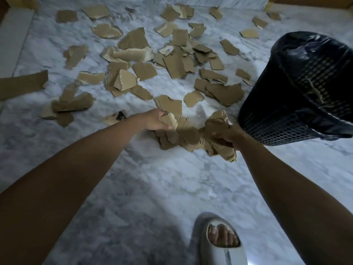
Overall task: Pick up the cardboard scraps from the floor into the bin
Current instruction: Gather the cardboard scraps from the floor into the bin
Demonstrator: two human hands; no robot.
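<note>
Several torn brown cardboard scraps [142, 70] lie scattered over the white marble floor [152, 178]. My left hand [152, 120] grips a bunch of scraps [172, 119] near the middle of the view. Just right of it, my right hand [227, 135] is closed on another wad of scraps [215, 125]. The two bunches touch and hang just above the floor. A black mesh bin [298, 92] with a black bag liner stands immediately right of my right hand, its mouth toward the right edge.
My foot in a grey slide sandal [219, 243] stands at the bottom centre. A long cardboard strip [21, 85] lies at the left edge. A raised marble step [13, 35] runs along the far left and a wooden edge [315, 2] along the top right.
</note>
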